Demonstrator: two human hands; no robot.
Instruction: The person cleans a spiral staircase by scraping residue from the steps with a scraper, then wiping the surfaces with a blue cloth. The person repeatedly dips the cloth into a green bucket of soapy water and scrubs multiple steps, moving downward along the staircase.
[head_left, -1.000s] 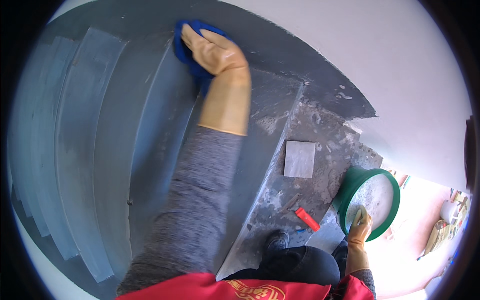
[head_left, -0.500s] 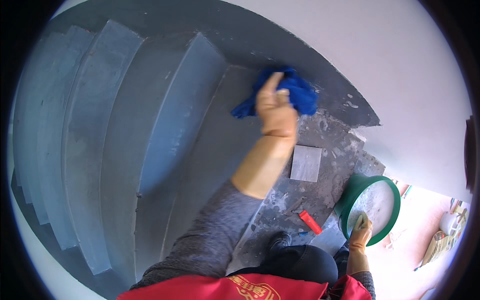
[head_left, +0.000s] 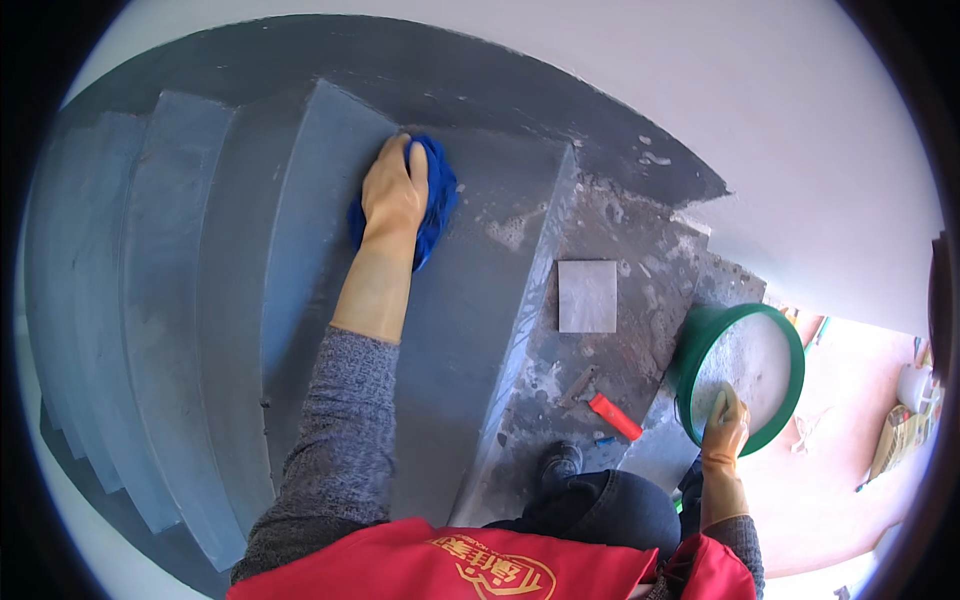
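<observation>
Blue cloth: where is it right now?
In the head view, the blue cloth is upper left of centre, under the gloved left hand, on a grey stair.

Hands (head_left: 393, 195) (head_left: 725, 432) hold cloth (head_left: 434, 200), bucket (head_left: 692, 345) (rim (head_left: 797, 370), apparently)

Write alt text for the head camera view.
A gloved left hand holds a blue cloth against a grey stair, while the gloved right hand grips the rim of a green bucket. Between them, a square grey tile and a red-handled tool lie on a stained lower surface.
</observation>
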